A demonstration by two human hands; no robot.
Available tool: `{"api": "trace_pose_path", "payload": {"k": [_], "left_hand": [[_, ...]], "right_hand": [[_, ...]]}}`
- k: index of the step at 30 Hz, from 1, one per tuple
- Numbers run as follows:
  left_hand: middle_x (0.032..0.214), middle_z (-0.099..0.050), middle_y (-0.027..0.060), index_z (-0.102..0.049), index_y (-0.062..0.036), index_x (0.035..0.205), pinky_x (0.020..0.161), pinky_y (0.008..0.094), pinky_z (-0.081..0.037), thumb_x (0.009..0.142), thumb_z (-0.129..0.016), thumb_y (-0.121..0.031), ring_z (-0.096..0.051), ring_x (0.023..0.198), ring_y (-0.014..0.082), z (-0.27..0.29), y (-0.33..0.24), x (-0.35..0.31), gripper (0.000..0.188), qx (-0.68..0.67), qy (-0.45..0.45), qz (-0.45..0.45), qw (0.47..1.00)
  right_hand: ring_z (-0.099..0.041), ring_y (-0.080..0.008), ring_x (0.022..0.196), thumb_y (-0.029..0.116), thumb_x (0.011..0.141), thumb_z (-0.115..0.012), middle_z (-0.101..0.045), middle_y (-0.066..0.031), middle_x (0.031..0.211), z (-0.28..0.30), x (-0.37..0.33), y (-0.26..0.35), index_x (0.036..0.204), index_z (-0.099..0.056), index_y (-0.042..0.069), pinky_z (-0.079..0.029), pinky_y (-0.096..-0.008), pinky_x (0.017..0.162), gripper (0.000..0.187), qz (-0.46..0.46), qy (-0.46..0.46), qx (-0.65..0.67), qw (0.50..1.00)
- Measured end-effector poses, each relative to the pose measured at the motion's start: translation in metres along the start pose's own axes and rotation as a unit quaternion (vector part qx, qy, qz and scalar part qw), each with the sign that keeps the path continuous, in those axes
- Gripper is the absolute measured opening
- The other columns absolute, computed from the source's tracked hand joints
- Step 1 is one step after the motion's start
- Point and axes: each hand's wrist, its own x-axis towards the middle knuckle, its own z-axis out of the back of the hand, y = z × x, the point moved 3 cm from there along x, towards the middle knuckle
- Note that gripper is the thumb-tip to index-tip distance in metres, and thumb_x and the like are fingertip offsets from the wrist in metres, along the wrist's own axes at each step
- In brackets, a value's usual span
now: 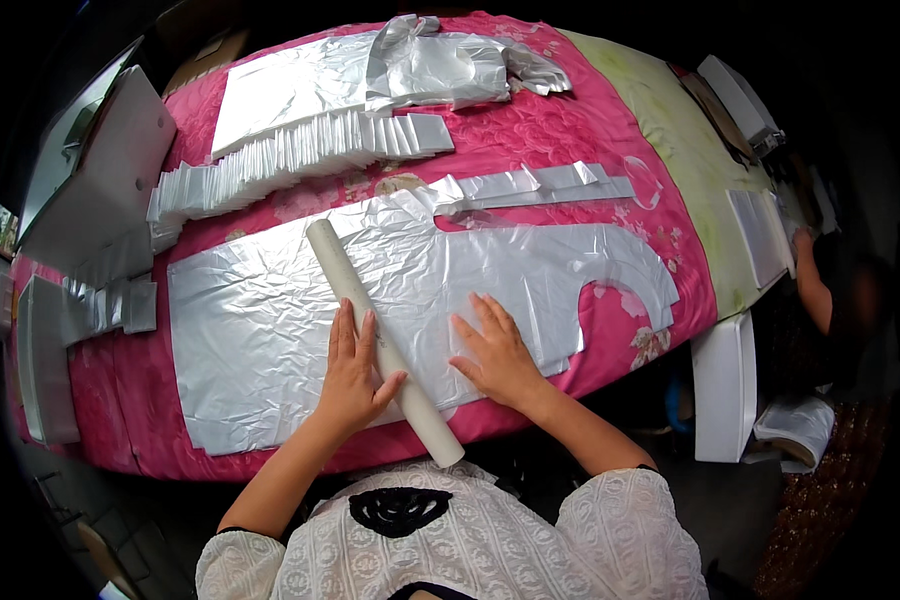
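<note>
A thin, shiny silver-white plastic apron (255,345), or a stack of them, lies spread and creased on the pink cloth, with curved cut-outs and straps at its right end. Across it slants a long pale tube (340,265), its near end past the table edge. My left hand (355,370) rests against the tube, fingers stretched out and thumb laid on it, not wrapped round. To the right of the tube, my right hand (497,355) lies on the plastic, palm down with fingers spread, holding nothing.
Behind the apron runs a row of folded silver-white packets (300,150). More plastic sheeting (300,85) lies at the back. White boxes (115,180) stand at the left. At the right are a white board (725,390) and another person's arm (815,285).
</note>
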Motion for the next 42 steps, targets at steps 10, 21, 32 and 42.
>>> {"api": "trace_pose_path", "payload": {"k": [10,21,32,42], "left_hand": [[0.147,-0.010,0.0284,-0.031,-0.0013,0.138,0.109,0.0492,-0.015,0.076,-0.063,-0.040,-0.009,0.135,0.0453,-0.012,-0.019,0.013,0.080,0.035,0.025,-0.019,0.999],[0.147,-0.007,0.0296,-0.021,0.0015,0.141,0.109,0.0491,-0.017,0.077,-0.063,-0.038,-0.011,0.137,0.0436,-0.015,-0.010,0.011,0.086,-0.072,-0.027,-0.054,0.996],[0.147,-0.008,0.0293,-0.035,0.0001,0.136,0.108,0.0448,-0.024,0.073,-0.068,-0.013,-0.017,0.137,0.0406,-0.012,-0.007,0.010,0.072,-0.155,-0.040,-0.073,0.984],[0.147,-0.004,0.0296,-0.030,-0.0032,0.140,0.108,0.0485,-0.022,0.079,-0.064,-0.038,-0.007,0.138,0.0442,-0.020,-0.027,0.011,0.077,-0.157,0.047,-0.075,0.984]], "right_hand": [[-0.048,-0.0325,0.112,0.032,0.080,-0.066,-0.059,-0.0173,0.114,0.057,0.042,-0.119,0.114,-0.060,-0.002,-0.036,-0.0401,0.097,0.048,-0.117,0.014,-0.079,0.990],[-0.059,-0.0107,0.087,0.013,0.077,-0.069,-0.066,-0.0050,0.094,0.128,0.129,-0.264,0.103,-0.065,0.000,-0.046,-0.0236,0.078,0.030,-0.240,-0.046,0.296,0.923],[-0.051,-0.0336,0.109,0.012,0.077,-0.062,-0.057,-0.0166,0.114,0.065,0.083,-0.147,0.111,-0.058,0.001,-0.040,-0.0404,0.095,0.035,-0.039,-0.182,0.015,0.982],[-0.032,-0.0325,0.132,0.024,0.089,-0.051,-0.036,-0.0175,0.141,0.038,-0.002,-0.168,0.133,-0.040,-0.001,-0.025,-0.0389,0.109,0.052,-0.067,-0.050,-0.050,0.995]]}}
